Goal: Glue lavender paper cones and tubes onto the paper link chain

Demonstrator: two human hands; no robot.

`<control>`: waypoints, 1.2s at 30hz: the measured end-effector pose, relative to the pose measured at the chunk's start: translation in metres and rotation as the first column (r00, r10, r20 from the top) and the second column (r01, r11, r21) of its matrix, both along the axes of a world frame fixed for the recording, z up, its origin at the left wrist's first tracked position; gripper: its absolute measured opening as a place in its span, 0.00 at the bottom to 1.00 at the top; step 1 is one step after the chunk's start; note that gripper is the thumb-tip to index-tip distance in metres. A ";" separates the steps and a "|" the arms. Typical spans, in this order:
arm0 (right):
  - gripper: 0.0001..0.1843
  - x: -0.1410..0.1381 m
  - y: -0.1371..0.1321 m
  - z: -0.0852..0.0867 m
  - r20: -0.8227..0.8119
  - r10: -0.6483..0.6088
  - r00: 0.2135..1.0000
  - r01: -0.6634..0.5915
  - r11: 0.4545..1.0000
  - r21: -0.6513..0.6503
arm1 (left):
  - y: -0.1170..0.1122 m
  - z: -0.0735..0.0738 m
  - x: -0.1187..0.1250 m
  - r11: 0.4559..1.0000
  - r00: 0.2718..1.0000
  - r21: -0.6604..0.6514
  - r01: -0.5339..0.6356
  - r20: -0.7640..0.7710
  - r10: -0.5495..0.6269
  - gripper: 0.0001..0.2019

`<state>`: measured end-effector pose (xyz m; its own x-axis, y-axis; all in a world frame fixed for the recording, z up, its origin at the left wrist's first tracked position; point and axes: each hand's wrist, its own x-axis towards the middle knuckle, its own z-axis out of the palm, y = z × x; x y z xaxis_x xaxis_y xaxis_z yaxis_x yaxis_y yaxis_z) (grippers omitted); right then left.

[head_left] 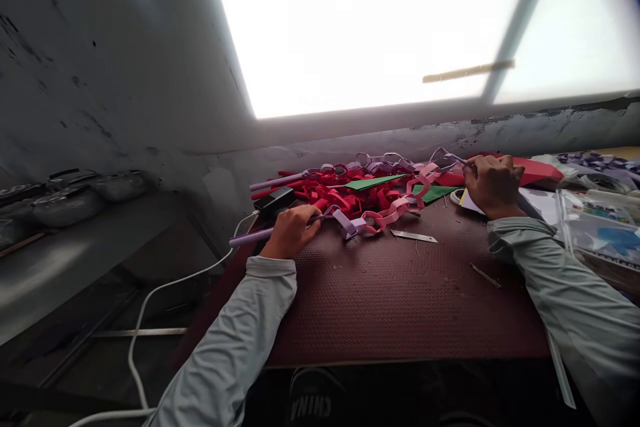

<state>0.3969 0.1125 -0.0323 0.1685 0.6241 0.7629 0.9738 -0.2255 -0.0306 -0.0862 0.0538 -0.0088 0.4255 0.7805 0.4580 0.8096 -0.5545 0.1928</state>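
Observation:
My left hand (295, 230) is closed at the table's left side, on the purple end of a paper chain (395, 212). A rolled purple paper tube (250, 237) sticks out to the left of that hand; whether it is joined to the chain is hidden. From there the chain runs through purple and pink links, curving up to the right. At the right, my right hand (493, 185) has its fingers closed on a thin purple paper strip (453, 157). Red paper chains (350, 200) lie heaped between my hands, with green paper (375, 182) on top.
A cutter blade (414, 236) and a thin stick (485, 275) lie on the dark red table (400, 320). Behind my left hand is a black box (274, 200) with a white cable (145, 300). Plastic packets (605, 227) crowd the right. Metal pots (70, 203) stand on a left shelf.

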 end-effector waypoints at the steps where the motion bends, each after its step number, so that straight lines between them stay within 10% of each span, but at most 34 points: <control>1: 0.18 0.000 -0.001 0.001 -0.002 0.011 1.000 -0.011 1.000 0.008 | 0.000 0.000 0.001 1.000 1.000 -0.005 -0.002 -0.003 0.002 0.08; 10: 0.15 -0.005 -0.022 0.034 -0.050 0.074 0.996 -0.071 0.996 0.057 | 0.005 -0.001 0.000 0.993 0.994 0.110 0.053 0.084 -0.062 0.10; 21: 0.18 0.052 -0.027 0.158 0.086 0.011 0.996 0.001 0.991 -0.134 | 0.019 -0.002 -0.012 0.955 0.968 0.283 0.091 0.201 -0.152 0.13; 36: 0.21 0.049 -0.005 0.100 0.064 0.019 0.998 -0.006 0.982 -0.189 | 0.016 -0.007 -0.005 0.987 0.980 0.039 -0.159 -0.116 0.162 0.08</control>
<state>0.4458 0.1073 0.0681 0.1134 0.7599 0.6401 0.9750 -0.2090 0.0755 -0.0913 0.0695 -0.0160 0.3485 0.8302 0.4352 0.9046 -0.4195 0.0759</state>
